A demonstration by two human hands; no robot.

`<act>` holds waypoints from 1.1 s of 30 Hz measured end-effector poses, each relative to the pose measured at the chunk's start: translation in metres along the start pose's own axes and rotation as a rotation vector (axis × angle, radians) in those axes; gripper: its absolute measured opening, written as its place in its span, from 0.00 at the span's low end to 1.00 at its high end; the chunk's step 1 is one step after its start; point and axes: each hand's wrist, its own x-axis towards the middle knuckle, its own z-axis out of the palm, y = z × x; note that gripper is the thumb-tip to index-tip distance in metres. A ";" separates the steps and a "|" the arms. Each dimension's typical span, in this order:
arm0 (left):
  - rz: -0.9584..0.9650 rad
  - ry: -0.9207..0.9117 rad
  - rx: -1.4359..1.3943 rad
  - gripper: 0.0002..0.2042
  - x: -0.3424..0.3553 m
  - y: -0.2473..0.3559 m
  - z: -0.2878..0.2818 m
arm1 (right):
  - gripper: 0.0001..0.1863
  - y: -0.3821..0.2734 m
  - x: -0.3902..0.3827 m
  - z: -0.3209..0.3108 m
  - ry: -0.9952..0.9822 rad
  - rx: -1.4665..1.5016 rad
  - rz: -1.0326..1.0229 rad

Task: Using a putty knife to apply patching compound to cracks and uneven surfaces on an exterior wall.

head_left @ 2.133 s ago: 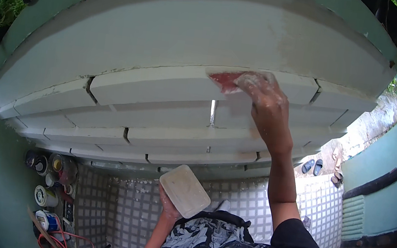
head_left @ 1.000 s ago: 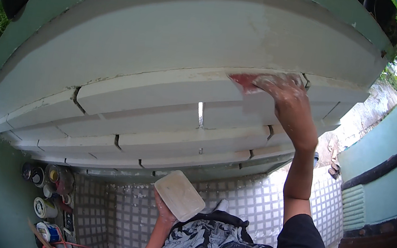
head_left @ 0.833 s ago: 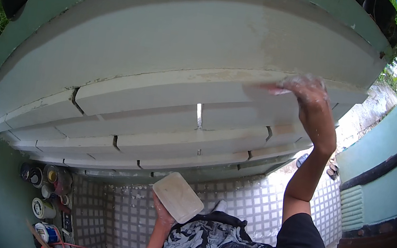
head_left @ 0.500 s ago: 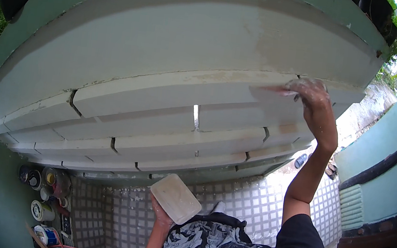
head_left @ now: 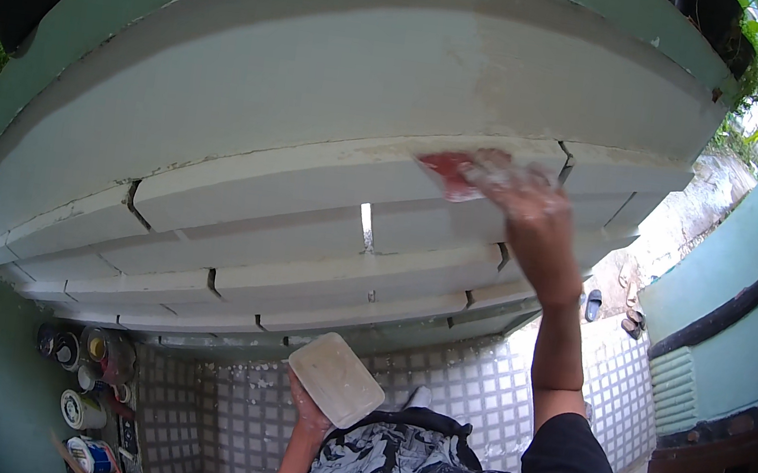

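White ledged wall [head_left: 257, 184], checked tile floor [head_left: 250, 428]; right grip [head_left: 536, 206] clasps red scraper [head_left: 449, 171], left grip [head_left: 307, 407] holds tub [head_left: 337, 379].

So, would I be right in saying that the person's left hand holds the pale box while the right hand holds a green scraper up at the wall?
Not quite: the scraper is red, as the head view shows. The left hand does hold the pale box, and the right hand the scraper.
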 end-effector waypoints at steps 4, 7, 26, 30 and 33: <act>0.022 0.036 0.010 0.35 -0.002 -0.001 0.003 | 0.20 -0.021 0.005 -0.010 -0.118 0.023 -0.023; 0.030 0.020 0.008 0.35 -0.006 0.003 0.010 | 0.24 -0.019 0.015 -0.020 -0.156 0.410 0.050; 0.064 0.100 0.009 0.34 -0.016 0.011 0.014 | 0.20 -0.028 0.084 -0.007 -0.168 0.456 -0.040; 0.046 0.081 0.020 0.33 -0.001 0.003 -0.001 | 0.19 -0.025 0.095 0.006 -0.074 0.414 -0.034; 0.207 -0.895 -0.170 0.33 0.023 0.000 -0.030 | 0.20 -0.033 0.092 -0.002 -0.221 0.482 -0.056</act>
